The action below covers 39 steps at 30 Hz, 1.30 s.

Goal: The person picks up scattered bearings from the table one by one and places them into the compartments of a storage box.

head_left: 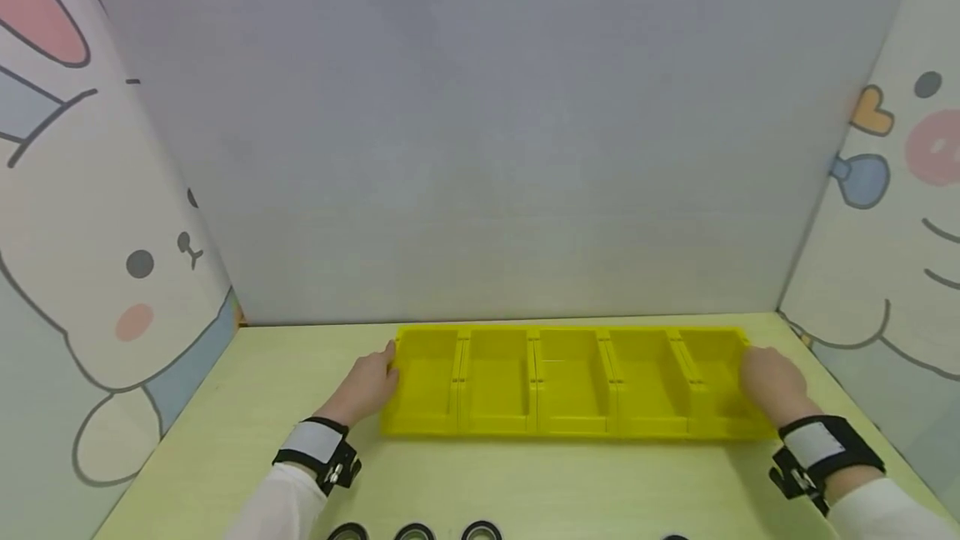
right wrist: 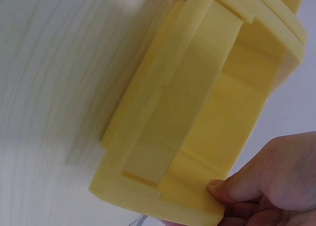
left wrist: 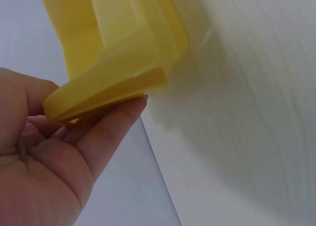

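One pale panel [head_left: 67,215], printed with a rounded rabbit in grey outline, is standing to the left of the left fingers. A white sleeve [head_left: 281,507] and a black strap [head_left: 313,444] with a pale patch are wrapping the arm behind them. The left hand [head_left: 367,386] is pinching the left end of a row of yellow bins [head_left: 573,425], thumb and fingers closing on either side of its thin, folded lip.

Nearer the person than these fingers, three dark-rimmed rings [head_left: 482,532] are lying in a line, partly cut off by the frame. Between both sets of fingers, the bins are stretching as five smooth, boxy, plastic-looking compartments split by upright walls. Beneath them the surface [head_left: 525,482] is showing a pale, streaky wood grain, and beyond them a flat grey backdrop [head_left: 487,132] is rising. A dark curved edge [head_left: 676,537] is peeping in, nearer the person than the right fingers.

The right hand [head_left: 776,386] is gripping the opposite end wall, thumb pressing its inner face. Right of those fingers, another panel [head_left: 900,273] is displaying rounded cartoon shapes.
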{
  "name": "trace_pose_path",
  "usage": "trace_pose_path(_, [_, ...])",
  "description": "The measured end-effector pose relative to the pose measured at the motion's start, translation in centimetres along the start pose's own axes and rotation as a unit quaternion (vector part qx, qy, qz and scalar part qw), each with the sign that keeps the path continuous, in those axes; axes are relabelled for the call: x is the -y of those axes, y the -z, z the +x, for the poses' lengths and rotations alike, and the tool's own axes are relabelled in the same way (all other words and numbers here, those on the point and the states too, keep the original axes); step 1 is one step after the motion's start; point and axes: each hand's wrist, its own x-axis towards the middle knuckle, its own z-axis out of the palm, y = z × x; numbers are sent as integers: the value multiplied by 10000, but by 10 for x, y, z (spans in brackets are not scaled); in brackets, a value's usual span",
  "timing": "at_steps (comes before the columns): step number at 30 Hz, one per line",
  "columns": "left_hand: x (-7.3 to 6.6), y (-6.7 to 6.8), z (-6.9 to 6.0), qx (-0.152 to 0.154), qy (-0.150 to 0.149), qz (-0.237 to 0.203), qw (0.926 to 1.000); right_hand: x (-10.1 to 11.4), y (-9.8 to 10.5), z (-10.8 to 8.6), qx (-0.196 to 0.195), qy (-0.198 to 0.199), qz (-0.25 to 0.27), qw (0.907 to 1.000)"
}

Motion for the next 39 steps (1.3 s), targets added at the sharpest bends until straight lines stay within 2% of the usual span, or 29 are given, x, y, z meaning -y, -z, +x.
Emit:
trace_pose_path(7, [16, 10, -10, -48, -42, -112, 9999, 17, -3, 3, -14, 117, -86, 9999])
trace_pose_path(17, [33, 17, -24, -120, 3, -141, 9998, 34, -5, 4, 7, 232, -213, 9995])
trace_pose_path(26, [39, 24, -35, -165, -20, -129, 9998, 41, -7, 2, 15, 340, -181, 9993])
trace_pose_path(33, [40, 27, -38, -133, 57, -67, 9999, 41, -6, -1, -203, 769, -321, 9963])
trace_pose_path(36, [39, 28, -39, -105, 82, -82, 9999, 40, -1, -1, -79, 950, -293, 9950])
trace_pose_path(39, [38, 28, -39, -57, 83, -83, 9999, 34, 5, 2, 237, 965, -65, 9950])
